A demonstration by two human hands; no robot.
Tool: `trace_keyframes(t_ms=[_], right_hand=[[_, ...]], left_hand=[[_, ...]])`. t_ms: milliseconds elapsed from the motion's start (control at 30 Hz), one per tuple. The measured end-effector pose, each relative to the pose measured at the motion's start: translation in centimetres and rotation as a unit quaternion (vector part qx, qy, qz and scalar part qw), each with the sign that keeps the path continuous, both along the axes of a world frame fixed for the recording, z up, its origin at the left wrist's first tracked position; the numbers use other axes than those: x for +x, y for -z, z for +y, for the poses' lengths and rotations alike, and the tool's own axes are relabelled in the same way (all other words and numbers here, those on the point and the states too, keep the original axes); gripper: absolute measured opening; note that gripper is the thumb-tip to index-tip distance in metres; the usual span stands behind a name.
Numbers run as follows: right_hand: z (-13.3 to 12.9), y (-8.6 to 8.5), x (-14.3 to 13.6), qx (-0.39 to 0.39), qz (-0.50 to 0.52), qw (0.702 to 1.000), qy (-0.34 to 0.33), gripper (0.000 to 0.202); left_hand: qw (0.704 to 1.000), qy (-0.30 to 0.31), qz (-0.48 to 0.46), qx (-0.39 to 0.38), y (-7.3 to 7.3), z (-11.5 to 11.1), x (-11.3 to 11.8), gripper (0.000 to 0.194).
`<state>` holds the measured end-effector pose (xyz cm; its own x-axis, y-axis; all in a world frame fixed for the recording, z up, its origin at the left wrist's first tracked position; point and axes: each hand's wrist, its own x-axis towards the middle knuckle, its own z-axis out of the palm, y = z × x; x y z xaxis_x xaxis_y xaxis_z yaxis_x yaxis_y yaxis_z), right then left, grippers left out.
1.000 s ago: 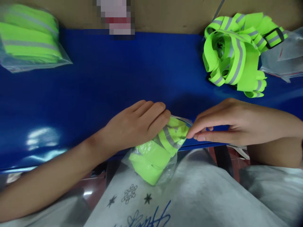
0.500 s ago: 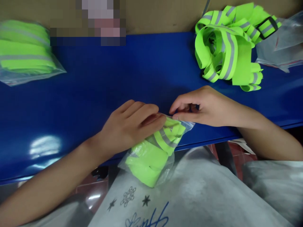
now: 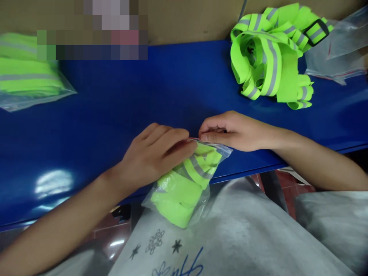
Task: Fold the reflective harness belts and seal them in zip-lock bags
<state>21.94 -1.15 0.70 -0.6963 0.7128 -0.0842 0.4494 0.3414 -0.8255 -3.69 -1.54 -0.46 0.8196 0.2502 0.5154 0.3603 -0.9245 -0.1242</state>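
A clear zip bag with a folded neon-yellow reflective strap inside hangs over the front edge of the blue table, against my clothing. My left hand is closed on the bag's upper left part, thumb lying along the front. At the bag's top edge, my right hand pinches the red-lined zip strip between thumb and curled forefinger. The bag's right top corner sticks out below that hand. Grey reflective stripes show through the plastic.
Loose neon reflective straps with a black buckle lie heaped at the back right. Beside them are clear plastic bags. A bagged stack of straps sits at the far left of the blue table. A brown panel stands behind.
My right hand has moved left along the bag's top edge, closer to my left hand, and its fingers have closed on the strip. The view has shifted slightly.
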Motion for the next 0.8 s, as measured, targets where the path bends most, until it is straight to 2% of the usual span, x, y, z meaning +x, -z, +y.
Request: trace_keyframes(t_ms=[233, 500, 800], right_hand=[[-0.49, -0.16, -0.28, 0.044, -0.039, 0.998, -0.008, 0.025], [-0.14, 0.3, -0.45, 0.036, 0.023, 0.999, 0.015, 0.023], [-0.51, -0.17, -0.67, 0.084, -0.061, 0.995, -0.014, 0.026]], left_hand=[[1.0, 0.003, -0.002, 0.025, -0.44, -0.05, 0.52, 0.014], [0.999, 0.01, -0.01, 0.045, -0.3, -0.18, 0.51, 0.017], [0.999, -0.001, -0.002, 0.045, -0.52, -0.36, 0.67, 0.015]])
